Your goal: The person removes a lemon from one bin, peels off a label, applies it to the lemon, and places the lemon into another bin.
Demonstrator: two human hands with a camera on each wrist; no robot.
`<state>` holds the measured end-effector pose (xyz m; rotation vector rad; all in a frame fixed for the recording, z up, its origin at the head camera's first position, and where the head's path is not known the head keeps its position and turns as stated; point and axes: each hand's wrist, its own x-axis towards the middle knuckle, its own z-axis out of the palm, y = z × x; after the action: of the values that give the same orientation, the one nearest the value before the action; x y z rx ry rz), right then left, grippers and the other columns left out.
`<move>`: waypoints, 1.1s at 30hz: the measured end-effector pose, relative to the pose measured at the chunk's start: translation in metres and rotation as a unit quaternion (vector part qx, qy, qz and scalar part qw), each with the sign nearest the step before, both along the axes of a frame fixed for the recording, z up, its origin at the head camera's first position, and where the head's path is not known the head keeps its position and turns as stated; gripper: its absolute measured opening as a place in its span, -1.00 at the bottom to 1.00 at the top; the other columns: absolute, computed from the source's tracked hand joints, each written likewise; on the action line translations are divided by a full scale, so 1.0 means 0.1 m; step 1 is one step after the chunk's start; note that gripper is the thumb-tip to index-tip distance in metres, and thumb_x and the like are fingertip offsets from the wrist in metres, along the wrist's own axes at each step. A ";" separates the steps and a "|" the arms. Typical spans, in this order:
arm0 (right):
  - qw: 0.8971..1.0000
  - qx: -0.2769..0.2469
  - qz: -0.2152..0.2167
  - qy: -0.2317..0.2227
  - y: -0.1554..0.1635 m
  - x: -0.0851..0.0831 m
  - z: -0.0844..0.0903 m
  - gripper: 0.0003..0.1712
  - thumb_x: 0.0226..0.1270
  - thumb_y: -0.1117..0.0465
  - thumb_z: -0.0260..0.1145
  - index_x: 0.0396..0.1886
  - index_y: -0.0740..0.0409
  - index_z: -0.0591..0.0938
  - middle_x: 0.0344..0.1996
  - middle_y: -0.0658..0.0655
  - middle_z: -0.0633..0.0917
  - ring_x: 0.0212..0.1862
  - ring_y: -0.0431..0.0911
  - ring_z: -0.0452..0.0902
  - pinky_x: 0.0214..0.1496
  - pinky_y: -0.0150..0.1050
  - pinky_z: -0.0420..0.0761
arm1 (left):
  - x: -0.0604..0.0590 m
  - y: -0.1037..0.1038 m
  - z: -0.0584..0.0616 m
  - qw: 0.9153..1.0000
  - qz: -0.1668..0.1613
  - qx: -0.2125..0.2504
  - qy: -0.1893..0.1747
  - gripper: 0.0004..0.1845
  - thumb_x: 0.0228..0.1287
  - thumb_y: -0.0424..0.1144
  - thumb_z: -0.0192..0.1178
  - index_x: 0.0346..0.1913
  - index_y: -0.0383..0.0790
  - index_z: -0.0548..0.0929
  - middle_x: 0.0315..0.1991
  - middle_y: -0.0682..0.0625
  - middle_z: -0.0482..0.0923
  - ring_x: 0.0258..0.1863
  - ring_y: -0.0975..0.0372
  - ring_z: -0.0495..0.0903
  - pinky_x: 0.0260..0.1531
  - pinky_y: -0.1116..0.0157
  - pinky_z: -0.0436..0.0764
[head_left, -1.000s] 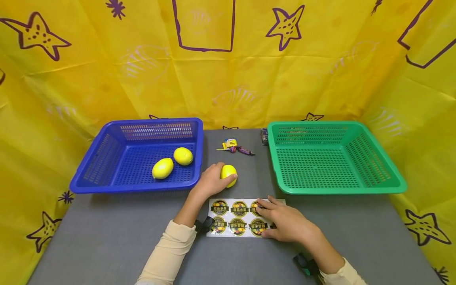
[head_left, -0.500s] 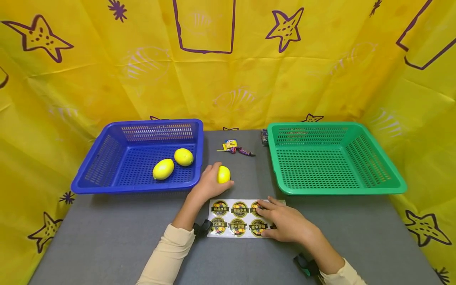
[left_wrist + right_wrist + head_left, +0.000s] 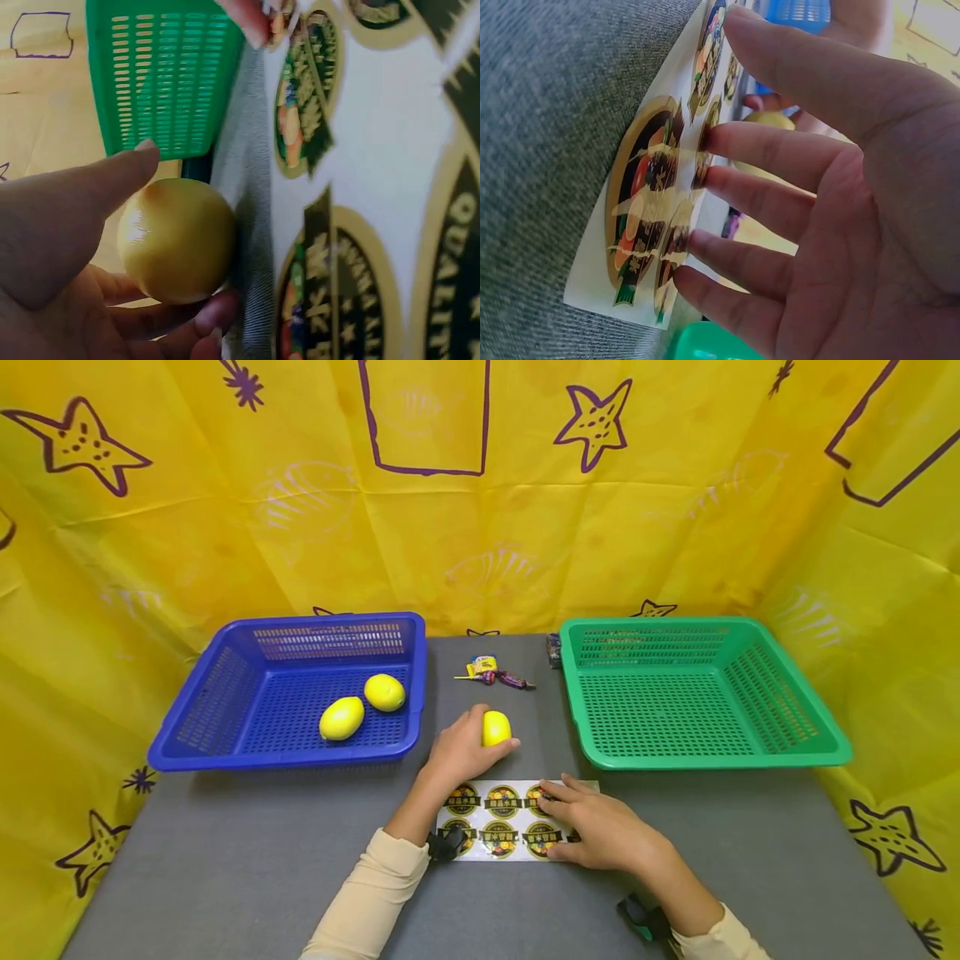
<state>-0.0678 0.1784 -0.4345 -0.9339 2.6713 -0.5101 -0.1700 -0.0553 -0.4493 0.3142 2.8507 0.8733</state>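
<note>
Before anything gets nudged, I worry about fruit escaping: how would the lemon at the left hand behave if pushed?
The lemon would likely roll if loose on the flat table, given its rounded outline. It may be slippery, as its skin looks glossy. Probably firm: no dent shows beside the left hand.

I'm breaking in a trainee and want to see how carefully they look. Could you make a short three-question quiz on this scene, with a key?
1. How many lemons lie in the blue basket?

2. True or false: every lemon in view lies inside a basket.

3. What does the right hand rest on?
A) the green basket
B) the sticker sheet
C) a lemon

Key:
1. Two.
2. False: the third lemon is outside the baskets, at the left hand.
3. B.
</note>
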 end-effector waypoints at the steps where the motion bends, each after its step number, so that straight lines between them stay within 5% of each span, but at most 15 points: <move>1: 1.000 -0.002 0.002 0.001 0.00 0.00 0.00 -0.22 0.20 -0.03 0.52 0.32 0.28 0.55 0.40 0.26 0.42 0.41 0.37 0.20 0.25 0.25 0.44 | 0.01 0.00 0.01 1.000 0.000 0.000 -0.001 -0.16 0.21 0.26 0.32 0.36 -0.22 0.36 0.03 -0.14 0.55 -0.15 0.04 0.56 -0.17 0.07 0.56; 13: 1.000 -0.001 0.009 -0.003 0.01 -0.04 0.03 -0.26 0.22 -0.06 0.50 0.29 0.25 0.58 0.38 0.24 0.45 0.39 0.35 0.25 0.23 0.27 0.44 | 0.08 -0.15 0.04 0.999 0.004 0.021 -0.025 0.03 0.15 0.29 0.36 0.50 -0.26 0.20 0.27 -0.24 0.44 0.07 -0.09 0.56 0.04 -0.03 0.57; 17: 1.000 0.002 0.009 -0.002 0.00 -0.04 0.03 -0.27 0.22 -0.07 0.50 0.29 0.23 0.59 0.37 0.23 0.46 0.39 0.34 0.26 0.23 0.28 0.44 | 0.16 -0.27 0.04 0.998 0.005 0.027 -0.050 0.04 0.03 0.26 0.47 0.43 -0.28 0.29 0.26 -0.22 0.42 0.09 -0.06 0.53 0.07 -0.02 0.56; 25: 1.000 0.015 0.008 0.004 0.00 -0.04 0.05 -0.31 0.21 -0.05 0.50 0.25 0.21 0.62 0.35 0.23 0.49 0.37 0.32 0.31 0.24 0.27 0.44 | 0.39 -0.58 0.03 0.993 -0.109 -0.006 -0.054 -0.48 -0.25 -0.05 0.69 -0.24 -0.15 0.63 -0.27 0.01 0.45 -0.27 0.20 0.43 -0.18 0.21 0.49; 33: 1.000 0.013 0.018 0.018 -0.02 -0.06 0.07 -0.32 0.21 -0.04 0.51 0.23 0.24 0.63 0.32 0.25 0.51 0.34 0.34 0.34 0.23 0.27 0.44 | 0.41 -0.71 -0.06 0.988 -0.151 0.013 -0.027 -0.53 -0.22 -0.08 0.68 -0.31 -0.06 0.58 -0.29 0.04 0.42 -0.26 0.22 0.40 -0.18 0.23 0.46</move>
<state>-0.0742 0.1764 -0.4279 -0.9905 2.6821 -0.4550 -0.1292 -0.1264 -0.4557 0.6944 2.6469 0.8426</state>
